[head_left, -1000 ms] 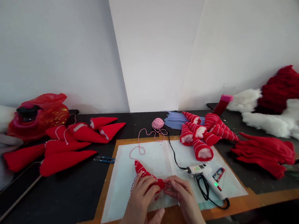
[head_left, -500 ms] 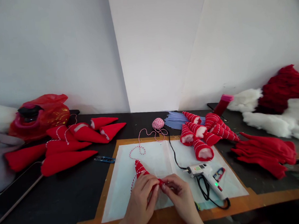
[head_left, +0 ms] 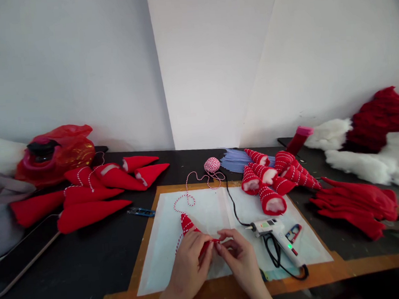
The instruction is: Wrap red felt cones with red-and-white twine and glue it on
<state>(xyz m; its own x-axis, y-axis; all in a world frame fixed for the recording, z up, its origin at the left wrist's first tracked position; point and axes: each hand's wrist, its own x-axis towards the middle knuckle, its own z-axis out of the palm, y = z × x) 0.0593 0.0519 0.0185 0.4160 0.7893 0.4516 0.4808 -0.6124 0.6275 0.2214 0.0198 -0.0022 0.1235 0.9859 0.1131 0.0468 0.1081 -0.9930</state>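
Note:
Both hands meet over the white sheet [head_left: 150, 270], pinching the rim of a red felt cone [head_left: 188, 223] wound with red-and-white twine. My left hand [head_left: 190, 262] wraps the cone's body, hiding most of it. With thumb and fingertips, my right hand [head_left: 239, 257] grips the edge at the cone's wide end. The twine [head_left: 188, 193] runs from the cone tip area back to a ball of twine [head_left: 211, 164]. Right of my hands lies a white glue gun [head_left: 277, 236] with a green light, beside small red-handled snips [head_left: 294, 233].
Several stuffed twine-wound cones [head_left: 273, 200] lie at the right, near flat red felt pieces [head_left: 357, 201] and white stuffing [head_left: 361, 163]. Plain red cones [head_left: 93, 215] are heaped on the left by blue snips [head_left: 141, 212] and a phone [head_left: 24, 262]. The glue gun cord [head_left: 233, 207] crosses the sheet.
My right fingers have shifted slightly on the cone's rim, and the edge between both hands now looks pulled thinner. The view has moved a little; other things stay put.

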